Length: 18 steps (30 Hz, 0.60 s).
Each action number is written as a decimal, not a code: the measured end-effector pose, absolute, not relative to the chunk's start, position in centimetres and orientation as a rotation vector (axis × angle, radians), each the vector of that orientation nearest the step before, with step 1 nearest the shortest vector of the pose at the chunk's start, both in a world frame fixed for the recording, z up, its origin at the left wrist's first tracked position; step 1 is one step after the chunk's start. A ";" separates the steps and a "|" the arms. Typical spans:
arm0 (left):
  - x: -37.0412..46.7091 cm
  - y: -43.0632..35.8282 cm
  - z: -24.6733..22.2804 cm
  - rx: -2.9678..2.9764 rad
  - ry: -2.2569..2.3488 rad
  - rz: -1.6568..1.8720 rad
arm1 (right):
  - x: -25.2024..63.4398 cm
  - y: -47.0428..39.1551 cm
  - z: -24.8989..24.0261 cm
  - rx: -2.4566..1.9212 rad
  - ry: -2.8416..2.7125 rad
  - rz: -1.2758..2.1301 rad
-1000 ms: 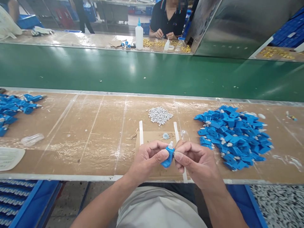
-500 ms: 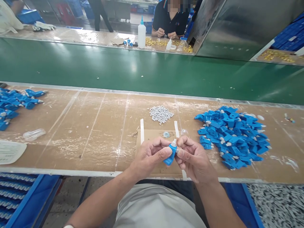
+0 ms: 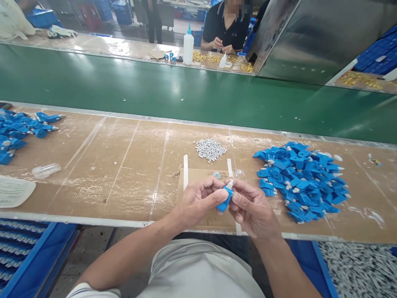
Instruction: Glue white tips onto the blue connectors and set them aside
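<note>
1 blue part (image 3: 222, 204) pinched in left hand (image 3: 197, 203), at its right, long axis slanted with white tip (image 3: 230, 184) pointing away and slightly right; right hand (image 3: 256, 209) touches the part's right side, can't tell if gripping.

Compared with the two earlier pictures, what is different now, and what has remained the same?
The blue piece has shifted slightly right and away from the wearer; the fingers of the right hand have closed in against it. Far back, a person has moved to the picture's right. Nothing was visibly let go: the left hand still holds the piece. The small grey pieces and the large blue pile look unchanged.
</note>
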State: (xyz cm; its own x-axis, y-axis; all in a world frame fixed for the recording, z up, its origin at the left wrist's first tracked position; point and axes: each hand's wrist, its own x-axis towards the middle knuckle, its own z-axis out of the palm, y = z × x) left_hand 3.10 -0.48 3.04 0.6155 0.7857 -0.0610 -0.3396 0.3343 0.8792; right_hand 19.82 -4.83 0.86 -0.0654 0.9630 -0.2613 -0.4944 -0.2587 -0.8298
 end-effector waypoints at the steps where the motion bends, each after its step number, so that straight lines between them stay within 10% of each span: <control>1: 3.2 -0.5 3.1 0.985 0.544 0.777 | 19.7 -4.8 0.8 -0.974 -0.667 1.605; 8: -0.5 0.7 3.6 1.216 0.913 0.806 | 20.6 -4.6 1.3 -1.076 -0.874 1.515; 14: -8.3 8.2 4.0 1.510 1.993 0.896 | 31.3 0.0 1.2 -1.918 -1.614 0.292; 18: -9.2 9.2 4.4 1.703 2.137 0.922 | 35.2 5.0 0.7 -2.009 -1.779 0.069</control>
